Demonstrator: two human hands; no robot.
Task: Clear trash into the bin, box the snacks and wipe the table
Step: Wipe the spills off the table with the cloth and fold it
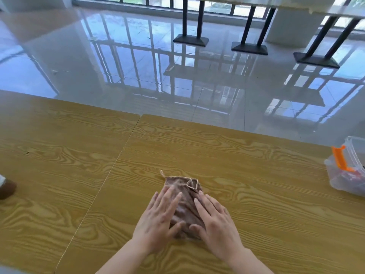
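Note:
A brown cloth (pixel 182 196) with a pale stitched edge lies folded on the wooden table (pixel 256 175), near its front middle. My left hand (pixel 158 218) presses flat on the cloth's left half with straight fingers. My right hand (pixel 214 220) presses flat on its right half, thumbs nearly meeting over the near edge. A clear plastic box (pixel 347 169) with an orange latch stands at the table's right edge, with red-wrapped snacks inside.
A seam (pixel 110 171) runs between two tabletops joined side by side. A dark brown object (pixel 7 187) peeks in at the left edge. Beyond the table lies a glossy tiled floor with black table bases (pixel 190 39) at the back.

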